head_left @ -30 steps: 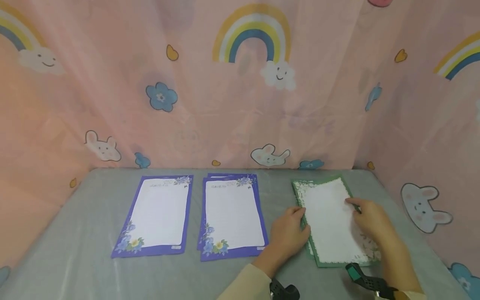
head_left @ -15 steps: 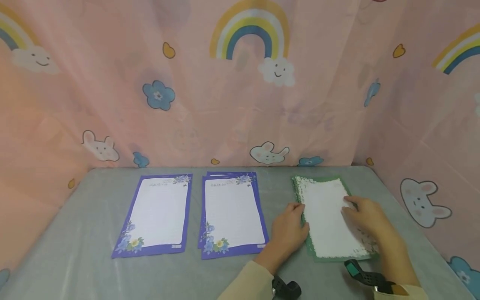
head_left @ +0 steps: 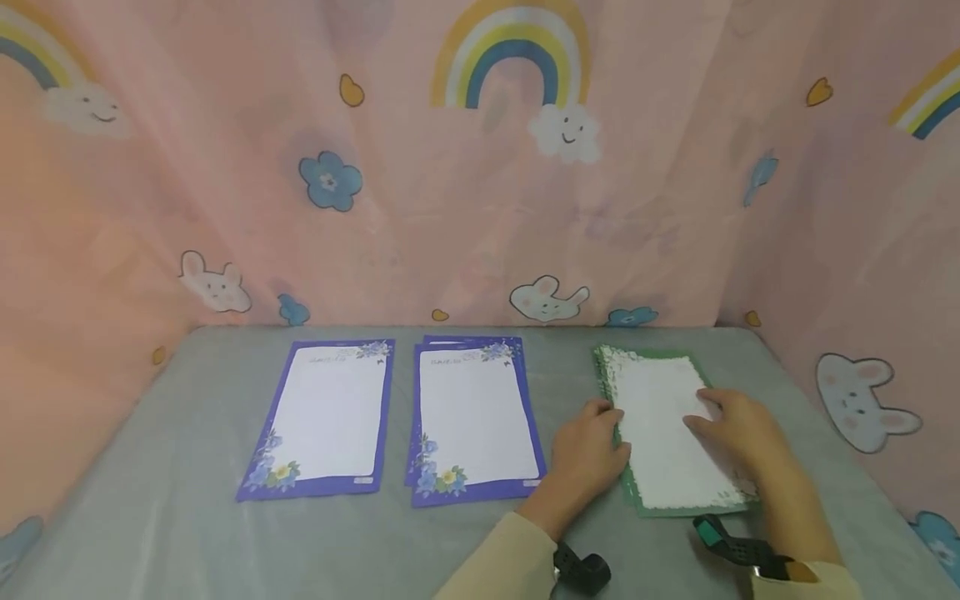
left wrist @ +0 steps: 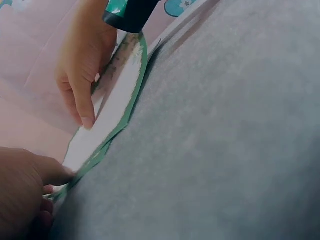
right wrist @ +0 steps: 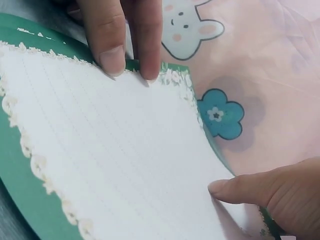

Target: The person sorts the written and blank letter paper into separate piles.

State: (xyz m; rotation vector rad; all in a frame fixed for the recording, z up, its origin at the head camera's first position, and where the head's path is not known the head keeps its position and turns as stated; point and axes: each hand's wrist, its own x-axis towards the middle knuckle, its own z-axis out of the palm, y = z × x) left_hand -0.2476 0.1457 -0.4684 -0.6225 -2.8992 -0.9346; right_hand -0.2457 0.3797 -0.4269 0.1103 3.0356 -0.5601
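Observation:
On the right of the table lies a small stack of green-bordered letter paper (head_left: 660, 433), white in the middle with a pale floral trim. My left hand (head_left: 588, 450) holds its left edge, thumb and index fingertips right at the border. At the opposite edge, my right hand (head_left: 742, 433) grips the stack with the thumb laid on the white face. The right wrist view shows that thumb (right wrist: 220, 188) flat on the top sheet and the other fingers hidden past the edge. A lower sheet's green rim peeks out along the left side.
To the left lies a purple-bordered sheet (head_left: 330, 417) with blue flowers. Overlapping purple sheets (head_left: 480, 417) lie beside it, near my left forearm. Grey cloth covers the table (head_left: 187, 533), and a pink printed curtain (head_left: 420, 242) stands behind and at the sides.
The green sheets, offset from each other before, now lie more nearly edge to edge. My right thumb has come onto the white face. The left hand keeps its place at the left edge.

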